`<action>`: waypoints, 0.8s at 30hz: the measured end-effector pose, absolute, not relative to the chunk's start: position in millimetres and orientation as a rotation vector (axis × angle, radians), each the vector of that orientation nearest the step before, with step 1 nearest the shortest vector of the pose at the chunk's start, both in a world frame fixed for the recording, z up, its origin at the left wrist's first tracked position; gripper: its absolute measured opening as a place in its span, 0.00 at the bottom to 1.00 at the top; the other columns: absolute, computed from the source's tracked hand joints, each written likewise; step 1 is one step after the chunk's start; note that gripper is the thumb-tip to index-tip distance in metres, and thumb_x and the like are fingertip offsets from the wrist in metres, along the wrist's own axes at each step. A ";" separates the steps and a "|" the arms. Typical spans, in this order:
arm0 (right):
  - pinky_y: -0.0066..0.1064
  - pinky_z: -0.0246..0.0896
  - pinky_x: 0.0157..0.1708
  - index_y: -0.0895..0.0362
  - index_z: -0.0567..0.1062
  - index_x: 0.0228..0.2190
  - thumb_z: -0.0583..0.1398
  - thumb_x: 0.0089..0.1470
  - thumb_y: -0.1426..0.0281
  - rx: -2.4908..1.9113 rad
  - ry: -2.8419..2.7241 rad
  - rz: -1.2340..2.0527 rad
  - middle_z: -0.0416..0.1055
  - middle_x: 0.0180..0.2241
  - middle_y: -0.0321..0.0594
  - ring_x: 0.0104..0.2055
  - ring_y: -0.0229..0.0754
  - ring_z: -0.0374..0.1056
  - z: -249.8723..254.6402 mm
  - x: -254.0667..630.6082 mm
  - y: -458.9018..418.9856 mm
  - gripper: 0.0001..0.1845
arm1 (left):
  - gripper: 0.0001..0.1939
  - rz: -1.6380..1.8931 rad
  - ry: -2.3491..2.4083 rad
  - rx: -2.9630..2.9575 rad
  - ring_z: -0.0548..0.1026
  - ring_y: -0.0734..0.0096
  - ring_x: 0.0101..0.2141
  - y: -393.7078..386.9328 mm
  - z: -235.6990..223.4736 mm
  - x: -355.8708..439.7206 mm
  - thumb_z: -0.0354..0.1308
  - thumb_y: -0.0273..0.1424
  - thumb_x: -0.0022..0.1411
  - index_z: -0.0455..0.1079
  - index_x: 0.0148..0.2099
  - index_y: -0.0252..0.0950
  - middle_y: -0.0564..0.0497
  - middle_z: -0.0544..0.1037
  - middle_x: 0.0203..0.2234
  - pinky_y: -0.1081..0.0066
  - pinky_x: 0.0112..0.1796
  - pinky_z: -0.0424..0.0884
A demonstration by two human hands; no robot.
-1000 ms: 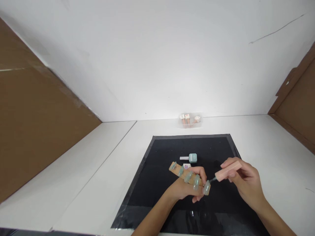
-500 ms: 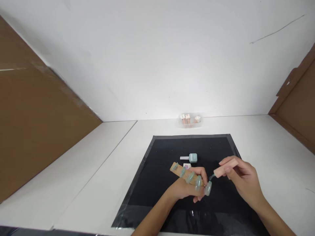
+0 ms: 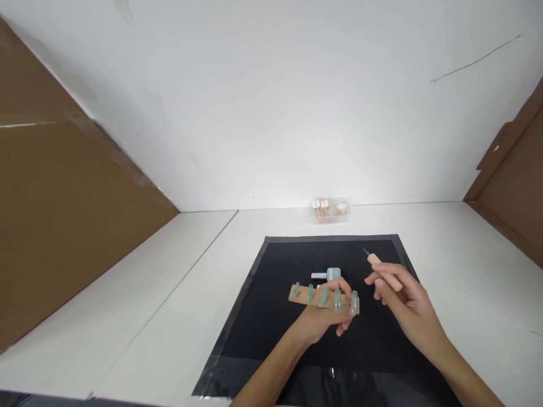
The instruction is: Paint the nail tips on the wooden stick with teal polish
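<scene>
In my left hand (image 3: 318, 323) is a flat tan strip (image 3: 302, 296) with several pale green false nails (image 3: 337, 301) standing in a row along it. The strip lies almost level, gripped near its right end. My right hand (image 3: 407, 297) pinches a peach-coloured nail polish brush (image 3: 384, 272) by its handle. The brush tip points up and left, apart from the nails. Just behind the strip, on the black mat (image 3: 275, 333), rests a teal nail polish bottle (image 3: 334, 274) with a pale cap, on its side. A small white item behind the strip is mostly hidden.
A clear plastic tray (image 3: 311, 215) with white-and-peach bottles (image 3: 324, 204) stands at the back against the white wall. White table surface (image 3: 156, 316) surrounds the mat. Brown cardboard panels (image 3: 76, 198) rise at the left and right.
My right hand has drawn the brush away from the rightmost nail and turned its tip up and left. My left hand has turned the strip to nearly level, covering more of the white item.
</scene>
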State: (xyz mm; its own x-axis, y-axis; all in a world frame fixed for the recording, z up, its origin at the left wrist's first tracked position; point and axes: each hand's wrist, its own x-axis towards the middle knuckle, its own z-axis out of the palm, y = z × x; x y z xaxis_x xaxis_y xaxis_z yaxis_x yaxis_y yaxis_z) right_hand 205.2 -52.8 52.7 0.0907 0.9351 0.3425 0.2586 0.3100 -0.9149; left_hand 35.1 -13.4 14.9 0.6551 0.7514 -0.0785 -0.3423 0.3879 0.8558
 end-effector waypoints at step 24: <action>0.33 0.73 0.38 0.51 0.69 0.37 0.65 0.50 0.67 -0.936 -1.384 1.278 0.74 0.35 0.36 0.35 0.39 0.74 50.4 200.3 -49.1 0.12 | 0.19 0.955 0.421 1.217 0.64 0.86 0.12 -15.1 10.3 34.5 0.64 0.38 0.53 0.56 0.30 0.36 0.60 0.68 0.16 0.85 0.13 0.60</action>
